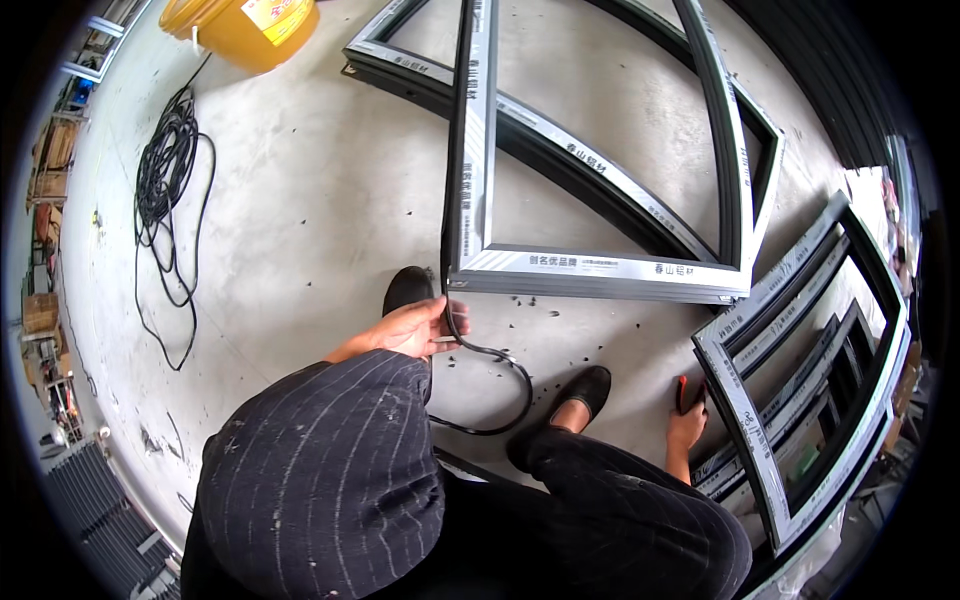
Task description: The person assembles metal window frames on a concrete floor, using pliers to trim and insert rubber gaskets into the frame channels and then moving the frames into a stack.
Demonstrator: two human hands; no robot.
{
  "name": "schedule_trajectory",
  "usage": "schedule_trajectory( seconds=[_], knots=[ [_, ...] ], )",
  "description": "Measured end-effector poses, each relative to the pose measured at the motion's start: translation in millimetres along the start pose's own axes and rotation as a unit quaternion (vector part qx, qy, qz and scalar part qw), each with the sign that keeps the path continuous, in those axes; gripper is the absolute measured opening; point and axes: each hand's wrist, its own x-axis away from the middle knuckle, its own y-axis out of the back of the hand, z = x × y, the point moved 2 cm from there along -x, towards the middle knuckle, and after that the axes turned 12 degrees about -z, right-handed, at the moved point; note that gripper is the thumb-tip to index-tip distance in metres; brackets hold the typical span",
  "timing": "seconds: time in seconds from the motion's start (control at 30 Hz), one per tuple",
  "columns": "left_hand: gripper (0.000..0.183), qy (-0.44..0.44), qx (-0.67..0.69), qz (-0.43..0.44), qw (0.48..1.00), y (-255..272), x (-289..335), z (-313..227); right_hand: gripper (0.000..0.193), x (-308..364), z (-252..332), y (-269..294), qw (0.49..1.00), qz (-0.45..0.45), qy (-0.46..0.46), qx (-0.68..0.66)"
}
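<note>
- Strip (492,351), black: below the frame's near left corner, curling over floor (330,215); lower run hidden behind left knee (330,470).
- Left hand (415,328): thumb and fingers loosely about strip.
- Right hand (688,420): gripping red-and-black tool (683,393), form unclear.
- Frame (620,265), grey: printed film; top cut off.
- Bucket (235,38), yellow, labelled; rim cut off.

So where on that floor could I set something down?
Widest: the floor between the cable, bucket and big frame, mostly bare. A smaller patch lies between the right shoe, big frame and right hand. It's crowded on the right, where more frames overlap, and by the left hand, where the black strip loops.
</note>
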Motion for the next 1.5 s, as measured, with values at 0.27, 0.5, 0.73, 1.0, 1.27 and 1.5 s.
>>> schedule_trajectory(
  seconds=[0.27,0.5,0.73,1.0,1.27,1.5],
  knots=[
    [0.031,-0.059,-0.014,-0.055,0.997,27.6,13.5,-15.3,0.067,42.1,128.8,-0.8,0.963,0.057,0.26,-0.051],
    [0.02,-0.1,-0.009,-0.139,0.985,41.0,3.8,-17.5,0.033,61.1,180.2,16.1,0.974,-0.034,0.202,-0.099],
    [0.021,-0.108,-0.056,-0.152,0.981,37.3,-1.4,-17.8,0.056,41.7,97.2,-61.6,0.831,0.145,-0.413,-0.342],
    [0.021,-0.098,-0.041,-0.152,0.983,39.9,-1.0,-19.5,0.061,20.0,206.6,-27.9,0.861,0.053,-0.49,-0.129],
    [0.019,-0.079,0.011,-0.086,0.993,54.2,-11.9,-17.0,0.027,7.0,137.5,-55.5,0.782,0.191,-0.47,-0.362],
    [0.021,-0.066,0.021,-0.068,0.995,50.6,-8.1,-20.9,0.051,16.6,252.6,106.0,0.571,0.473,-0.329,-0.585]
  ],
)
